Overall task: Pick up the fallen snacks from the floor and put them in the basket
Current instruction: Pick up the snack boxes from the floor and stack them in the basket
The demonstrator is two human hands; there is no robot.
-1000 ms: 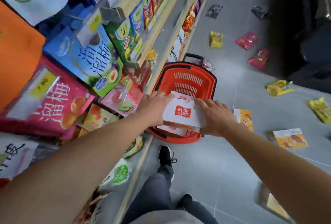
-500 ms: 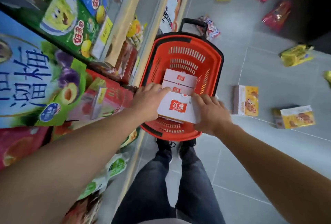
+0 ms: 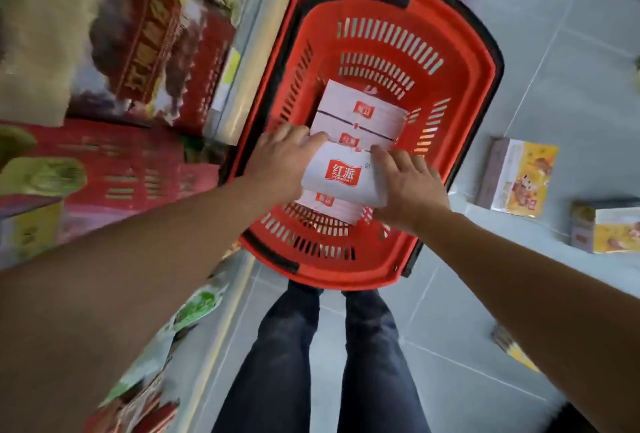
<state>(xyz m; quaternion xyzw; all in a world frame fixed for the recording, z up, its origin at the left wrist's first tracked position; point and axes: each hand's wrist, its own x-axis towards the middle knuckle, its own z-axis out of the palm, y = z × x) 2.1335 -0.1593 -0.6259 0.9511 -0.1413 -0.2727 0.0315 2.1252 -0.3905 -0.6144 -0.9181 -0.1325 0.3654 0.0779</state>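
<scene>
Over the near end of the red slotted plastic basket, the left hand and right hand clasp a white cardboard snack box with a red logo by its two ends, fingers curled round. It looks light and stiff, so edge grips suit. Beyond, matching white boxes lie inside.

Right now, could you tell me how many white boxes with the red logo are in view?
4. One is held between the left hand and right hand, above the basket. Two lie side by side on the basket floor. One lies beneath the held box. More may be hidden underneath.
</scene>
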